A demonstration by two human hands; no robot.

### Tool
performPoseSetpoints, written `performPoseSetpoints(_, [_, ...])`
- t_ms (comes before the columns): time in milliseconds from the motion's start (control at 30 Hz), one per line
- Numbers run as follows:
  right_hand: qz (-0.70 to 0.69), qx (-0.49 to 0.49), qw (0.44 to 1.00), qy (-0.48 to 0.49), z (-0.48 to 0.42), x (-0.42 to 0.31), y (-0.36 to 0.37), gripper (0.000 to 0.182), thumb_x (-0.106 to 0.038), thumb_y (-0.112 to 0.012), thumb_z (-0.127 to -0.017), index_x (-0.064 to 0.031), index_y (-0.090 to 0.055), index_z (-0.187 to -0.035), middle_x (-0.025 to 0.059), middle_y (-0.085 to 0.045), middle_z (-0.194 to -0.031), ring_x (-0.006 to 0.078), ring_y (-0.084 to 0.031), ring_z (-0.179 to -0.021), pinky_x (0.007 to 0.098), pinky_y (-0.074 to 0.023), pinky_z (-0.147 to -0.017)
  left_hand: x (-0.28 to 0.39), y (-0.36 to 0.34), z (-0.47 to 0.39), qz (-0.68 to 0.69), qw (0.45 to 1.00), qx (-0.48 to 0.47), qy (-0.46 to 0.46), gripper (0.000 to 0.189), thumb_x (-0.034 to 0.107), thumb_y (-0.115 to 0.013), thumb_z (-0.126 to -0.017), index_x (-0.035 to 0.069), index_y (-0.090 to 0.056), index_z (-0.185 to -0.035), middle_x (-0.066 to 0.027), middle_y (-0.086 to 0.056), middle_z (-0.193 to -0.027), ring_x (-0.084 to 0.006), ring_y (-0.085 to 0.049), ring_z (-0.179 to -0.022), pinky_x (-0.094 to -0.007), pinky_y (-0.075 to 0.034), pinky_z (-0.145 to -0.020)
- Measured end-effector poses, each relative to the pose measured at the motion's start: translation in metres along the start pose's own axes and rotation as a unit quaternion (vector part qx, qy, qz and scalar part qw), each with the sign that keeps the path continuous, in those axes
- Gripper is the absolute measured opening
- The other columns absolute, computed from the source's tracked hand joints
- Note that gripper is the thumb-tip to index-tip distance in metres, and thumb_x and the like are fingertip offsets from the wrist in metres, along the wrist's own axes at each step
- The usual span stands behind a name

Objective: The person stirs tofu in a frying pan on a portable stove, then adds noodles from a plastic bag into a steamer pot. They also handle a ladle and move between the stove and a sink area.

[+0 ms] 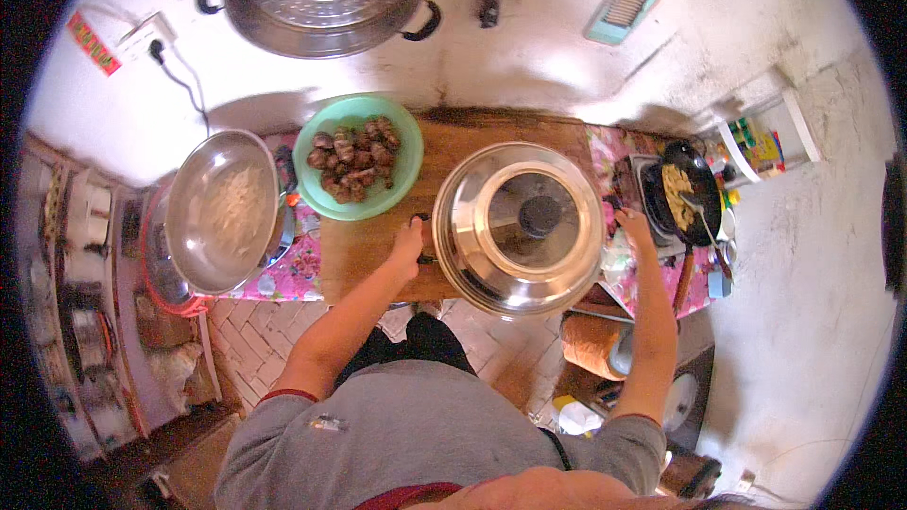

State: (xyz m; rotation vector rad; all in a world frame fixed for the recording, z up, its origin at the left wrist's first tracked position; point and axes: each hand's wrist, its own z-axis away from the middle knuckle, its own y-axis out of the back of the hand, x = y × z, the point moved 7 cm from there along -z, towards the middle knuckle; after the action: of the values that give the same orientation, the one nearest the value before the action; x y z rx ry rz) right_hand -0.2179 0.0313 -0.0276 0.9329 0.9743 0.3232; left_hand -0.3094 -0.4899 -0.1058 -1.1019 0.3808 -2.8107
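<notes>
A lidded stainless steel pot (451, 276) is in front of me, above or on the wooden board (372, 255); I cannot tell whether it touches. Its domed lid (542, 255) has a glass centre and a black knob (540, 216). My left hand (407, 248) grips the dark handle on the pot's left side. On the opposite side my right hand (633, 227) is closed at the other handle, which is mostly hidden. Beyond my left hand stands a green plastic bowl (409, 173) of brown, taro-like tubers (354, 159).
At left, a tilted steel basin (188, 227) holds pale shredded food (241, 202). A black wok (708, 191) with food and a spatula (703, 219) sits on a stove at right. A large steel steamer (326, 42) and a turquoise grater (602, 32) hang on the wall.
</notes>
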Motion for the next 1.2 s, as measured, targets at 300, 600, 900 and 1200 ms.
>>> performPoseSetpoints(300, [-0.179, -0.033, 0.982, 0.046, 0.083, -0.173, 0.042, 0.042, -0.027, -0.063, -0.078, 0.0045, -0.057, -0.106, 0.0043, -0.060, -0.095, 0.0154, -0.053, -0.087, 0.0291, -0.0405, -0.078, 0.124, 0.079, 0.084, 0.051, 0.994, -0.055, -0.081, 0.033, 0.043, -0.049, -0.084, 0.011, -0.049, -0.076, -0.0005, -0.044, -0.073, -0.0143, -0.040, -0.069, -0.0303, -0.034, -0.064])
performPoseSetpoints(600, [-0.210, -0.182, 0.944, 0.179, 0.102, -0.422, -0.086, 0.026, -0.022, -0.056, -0.084, 0.0035, -0.060, -0.088, 0.0022, -0.059, -0.075, 0.0116, -0.052, -0.065, 0.0240, -0.0409, -0.062, 0.287, 0.284, 0.213, 0.089, 0.964, 0.031, -0.249, 0.031, 0.041, -0.059, -0.079, 0.013, -0.051, -0.069, 0.0020, -0.044, -0.060, -0.0086, -0.040, -0.055, -0.0236, -0.034, -0.051])
performPoseSetpoints(900, [-0.231, -0.218, 0.923, 0.216, 0.120, -0.594, -0.243, 0.023, -0.020, -0.057, -0.079, 0.0021, -0.064, -0.078, 0.0048, -0.060, -0.078, 0.0143, -0.050, -0.073, 0.0286, -0.0372, -0.072, 0.339, 0.496, 0.191, 0.091, 0.954, 0.086, -0.273, 0.034, 0.047, -0.060, -0.077, 0.014, -0.052, -0.073, 0.0035, -0.045, -0.062, -0.0063, -0.041, -0.056, -0.0214, -0.034, -0.050])
performPoseSetpoints(1200, [-0.239, -0.257, 0.922, 0.162, 0.126, -0.628, -0.335, 0.020, -0.017, -0.056, -0.082, 0.0026, -0.062, -0.087, 0.0057, -0.061, -0.075, 0.0131, -0.051, -0.066, 0.0279, -0.0403, -0.064, 0.341, 0.531, 0.232, 0.048, 0.949, 0.161, -0.268, 0.036, 0.045, -0.056, -0.080, 0.010, -0.058, -0.071, 0.0024, -0.055, -0.060, -0.0054, -0.042, -0.048, -0.0193, -0.033, -0.044])
